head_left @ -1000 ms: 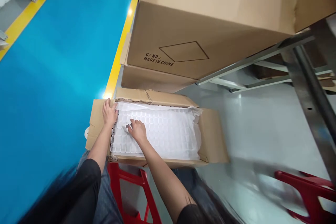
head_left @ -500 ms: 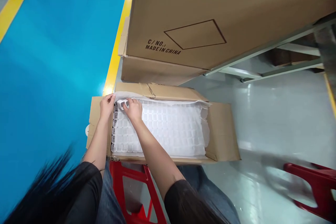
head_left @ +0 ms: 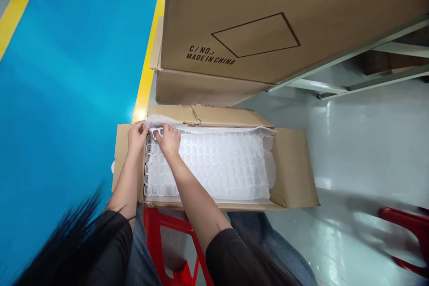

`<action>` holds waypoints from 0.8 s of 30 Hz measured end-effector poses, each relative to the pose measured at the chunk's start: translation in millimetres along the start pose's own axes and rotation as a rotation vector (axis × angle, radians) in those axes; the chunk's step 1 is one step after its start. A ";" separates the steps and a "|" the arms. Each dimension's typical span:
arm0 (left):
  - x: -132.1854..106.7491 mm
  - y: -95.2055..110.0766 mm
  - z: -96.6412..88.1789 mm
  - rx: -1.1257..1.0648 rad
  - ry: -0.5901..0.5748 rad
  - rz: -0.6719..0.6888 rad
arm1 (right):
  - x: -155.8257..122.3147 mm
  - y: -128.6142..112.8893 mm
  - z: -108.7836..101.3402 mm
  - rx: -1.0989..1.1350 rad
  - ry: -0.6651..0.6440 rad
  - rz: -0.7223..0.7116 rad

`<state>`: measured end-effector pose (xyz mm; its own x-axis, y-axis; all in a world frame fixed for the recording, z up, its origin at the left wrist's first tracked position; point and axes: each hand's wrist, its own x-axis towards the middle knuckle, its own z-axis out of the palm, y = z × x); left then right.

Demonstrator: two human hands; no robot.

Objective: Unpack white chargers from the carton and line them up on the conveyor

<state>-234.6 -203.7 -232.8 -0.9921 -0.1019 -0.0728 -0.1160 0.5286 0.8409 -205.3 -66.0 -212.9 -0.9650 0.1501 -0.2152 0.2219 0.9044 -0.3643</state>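
An open cardboard box (head_left: 295,167) holds rows of small white square-ended parts (head_left: 148,169), mostly covered by a thin white translucent sheet (head_left: 221,165). At the box's far left corner, my left hand (head_left: 136,137) is closed, thumb and finger pinching the edge of the white sheet. My right hand (head_left: 169,140) reaches in just beside it. Its thumb and fingers are bent around a white hollow square part (head_left: 155,134) in the uncovered corner; the fingertips are partly hidden.
A large printed carton (head_left: 234,22) stands beyond the box, next to a metal frame (head_left: 318,85). A red stool (head_left: 152,232) is under the box's near side, with another red stool (head_left: 402,223) at right. A yellow line (head_left: 142,100) borders the blue floor (head_left: 73,76).
The view has shifted slightly, so the box's right side sits farther right. Both hands stay at the same corner, with the sheet edge shifted slightly there.
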 end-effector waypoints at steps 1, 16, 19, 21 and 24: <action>-0.2 -0.5 0.0 0.015 -0.003 0.004 | 1.2 -1.4 -0.9 0.002 0.001 0.009; -6.0 1.3 -0.5 0.260 -0.003 0.013 | -3.0 2.3 -16.6 0.174 -0.089 -0.049; -8.7 2.3 2.5 0.306 0.036 0.000 | -7.7 11.9 -11.9 0.291 -0.051 -0.080; -10.8 4.2 5.2 0.333 0.052 -0.002 | -8.8 14.4 -7.1 0.317 -0.047 -0.096; -13.6 7.7 9.7 0.364 0.064 0.002 | -9.9 14.8 -3.1 0.334 -0.039 -0.135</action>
<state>-222.5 -190.0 -230.5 -0.9888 -0.1467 -0.0284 -0.1347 0.7928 0.5944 -192.8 -52.8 -213.4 -0.9841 0.0166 -0.1769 0.1322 0.7335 -0.6667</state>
